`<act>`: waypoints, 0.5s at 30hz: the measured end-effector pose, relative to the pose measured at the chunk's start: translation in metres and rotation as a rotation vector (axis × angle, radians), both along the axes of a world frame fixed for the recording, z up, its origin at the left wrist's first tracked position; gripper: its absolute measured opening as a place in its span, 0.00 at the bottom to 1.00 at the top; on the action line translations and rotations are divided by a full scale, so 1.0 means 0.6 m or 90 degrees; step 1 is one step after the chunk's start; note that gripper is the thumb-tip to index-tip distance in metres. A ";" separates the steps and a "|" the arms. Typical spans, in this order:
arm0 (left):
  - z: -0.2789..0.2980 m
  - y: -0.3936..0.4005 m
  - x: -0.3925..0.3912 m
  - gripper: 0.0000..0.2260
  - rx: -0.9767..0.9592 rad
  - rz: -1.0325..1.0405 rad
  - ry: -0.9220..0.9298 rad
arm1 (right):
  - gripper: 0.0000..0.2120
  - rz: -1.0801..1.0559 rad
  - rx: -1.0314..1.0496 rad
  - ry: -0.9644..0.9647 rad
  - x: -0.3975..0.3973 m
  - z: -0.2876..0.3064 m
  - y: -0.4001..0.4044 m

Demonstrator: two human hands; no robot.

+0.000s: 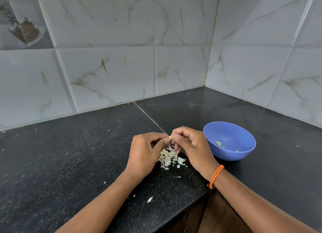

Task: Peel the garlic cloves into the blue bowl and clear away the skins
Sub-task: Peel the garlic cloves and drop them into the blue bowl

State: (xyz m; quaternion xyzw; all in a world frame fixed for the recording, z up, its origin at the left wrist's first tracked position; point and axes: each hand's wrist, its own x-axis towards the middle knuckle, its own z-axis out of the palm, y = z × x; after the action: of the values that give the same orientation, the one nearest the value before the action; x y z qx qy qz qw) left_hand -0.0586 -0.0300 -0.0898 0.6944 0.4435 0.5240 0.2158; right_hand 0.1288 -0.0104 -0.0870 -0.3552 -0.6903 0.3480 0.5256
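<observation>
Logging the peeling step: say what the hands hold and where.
A garlic clove, pinched at its ends between fingertips of left hand and right hand.

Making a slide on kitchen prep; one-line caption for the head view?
Both hands pinch a garlic clove above its skins, beside the blue bowl.

Both forearms reach forward, left hand (145, 151) and right hand (190, 145) meeting, fingers (176, 137) curled.

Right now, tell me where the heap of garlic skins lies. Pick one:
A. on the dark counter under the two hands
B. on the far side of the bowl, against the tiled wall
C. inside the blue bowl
A: the garlic skins lie on the counter beneath the left hand and right hand, left of the blue bowl.
</observation>
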 end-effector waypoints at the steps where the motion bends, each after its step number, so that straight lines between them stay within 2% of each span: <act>1: 0.001 0.000 0.000 0.07 -0.009 -0.014 -0.025 | 0.08 0.010 -0.014 0.024 -0.001 0.001 0.001; 4: 0.001 0.001 0.002 0.07 -0.020 -0.028 -0.054 | 0.08 -0.004 -0.023 0.037 -0.003 -0.006 0.002; 15: 0.000 0.000 0.000 0.03 -0.064 0.059 -0.041 | 0.09 -0.139 0.099 -0.151 -0.001 -0.018 0.004</act>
State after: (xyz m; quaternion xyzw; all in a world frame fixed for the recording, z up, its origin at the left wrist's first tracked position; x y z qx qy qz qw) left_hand -0.0584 -0.0303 -0.0896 0.6445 0.4936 0.5324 0.2400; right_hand 0.1280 -0.0082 -0.0979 -0.4250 -0.7297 0.1899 0.5009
